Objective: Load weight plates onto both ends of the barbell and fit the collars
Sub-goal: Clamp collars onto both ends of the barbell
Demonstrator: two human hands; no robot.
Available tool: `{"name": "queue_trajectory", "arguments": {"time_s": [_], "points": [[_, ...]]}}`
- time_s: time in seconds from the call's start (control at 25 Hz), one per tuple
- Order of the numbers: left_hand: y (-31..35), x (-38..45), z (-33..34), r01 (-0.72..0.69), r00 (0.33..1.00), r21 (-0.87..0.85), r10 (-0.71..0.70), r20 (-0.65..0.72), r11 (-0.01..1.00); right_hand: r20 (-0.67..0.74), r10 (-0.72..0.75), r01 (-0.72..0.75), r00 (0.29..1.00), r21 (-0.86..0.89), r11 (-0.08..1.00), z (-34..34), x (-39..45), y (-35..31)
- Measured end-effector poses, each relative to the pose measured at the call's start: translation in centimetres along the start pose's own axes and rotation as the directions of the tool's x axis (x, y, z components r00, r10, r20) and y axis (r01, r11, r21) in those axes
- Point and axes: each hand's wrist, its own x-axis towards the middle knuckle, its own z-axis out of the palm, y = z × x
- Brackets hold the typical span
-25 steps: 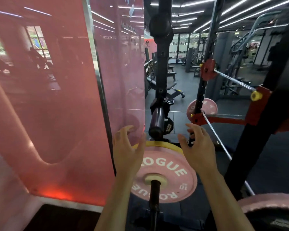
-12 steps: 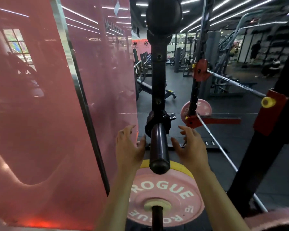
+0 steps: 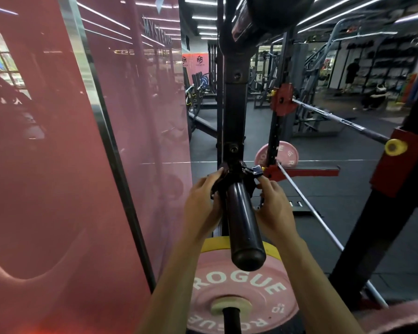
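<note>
A thick black peg (image 3: 244,225) sticks out toward me from a black upright. A black clamp collar (image 3: 237,175) with a small lever tab sits at the peg's base. My left hand (image 3: 202,203) grips the collar's left side. On its right side, my right hand (image 3: 274,208) holds it with fingertips just under the tab. Below the peg hangs a pink ROGUE plate (image 3: 237,285) with a yellow plate (image 3: 212,244) behind it. The barbell (image 3: 336,120) rests across the red rack hooks at the right.
A tall pink mirrored panel (image 3: 70,165) stands close on my left. Another pink plate (image 3: 285,153) sits by the far upright, above a red safety arm (image 3: 307,171). A black rack post (image 3: 372,237) rises at the right. People are far back at the right.
Both hands rose from above the pink plate to the peg's base and closed around the collar. The view came closer to the peg.
</note>
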Motion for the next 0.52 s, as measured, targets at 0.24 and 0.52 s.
{"name": "queue_trajectory", "arguments": {"time_s": [0.24,0.52], "points": [[-0.1,-1.1,-0.1,0.022,1.000,-0.027,-0.022,-0.005,0.999,-0.020,-0.046,0.047,0.999,0.081,0.996,0.4,-0.8,0.0],[1.7,-4.9,-0.7,0.105,0.992,0.002,-0.104,-0.071,0.994,-0.027,-0.116,0.119,0.993,0.164,0.979,-1.6,-3.8,-0.3]]}}
